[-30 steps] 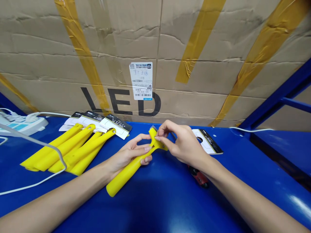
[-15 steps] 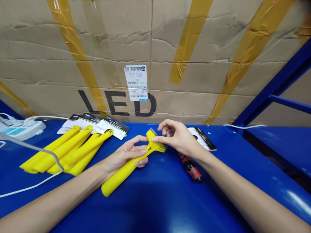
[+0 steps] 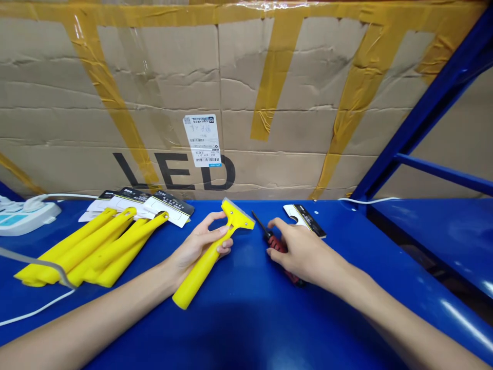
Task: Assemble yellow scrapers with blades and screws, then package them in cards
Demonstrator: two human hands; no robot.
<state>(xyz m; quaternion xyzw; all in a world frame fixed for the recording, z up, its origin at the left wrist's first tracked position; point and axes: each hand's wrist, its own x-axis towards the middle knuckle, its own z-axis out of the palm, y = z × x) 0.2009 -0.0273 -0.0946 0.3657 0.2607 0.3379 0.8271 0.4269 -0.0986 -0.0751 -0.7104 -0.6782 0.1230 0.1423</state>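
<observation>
My left hand (image 3: 204,241) holds a yellow scraper (image 3: 200,270) near its neck, fingers curled around it. The scraper's wide head, with two screws and a clear strip along its edge, points away from me. To the right, a screwdriver (image 3: 278,244) with a red and black handle lies slantwise on the blue surface, its dark shaft towards the scraper head. My right hand (image 3: 302,249) is over that handle, thumb and index finger on either side of it; the other fingers are mostly hidden.
Several more yellow scrapers (image 3: 111,246) with cardboard tags (image 3: 169,208) lie at the left. A white power strip (image 3: 42,218) and cable sit beyond them. Another black-and-white card (image 3: 308,218) lies behind my right hand. A large taped carton (image 3: 185,82) stands at the back; a blue frame (image 3: 419,123) rises at right.
My right hand has left the scraper head and moved down to the screwdriver handle. The scraper has turned in my left hand so its head shows flat. The view has shifted.
</observation>
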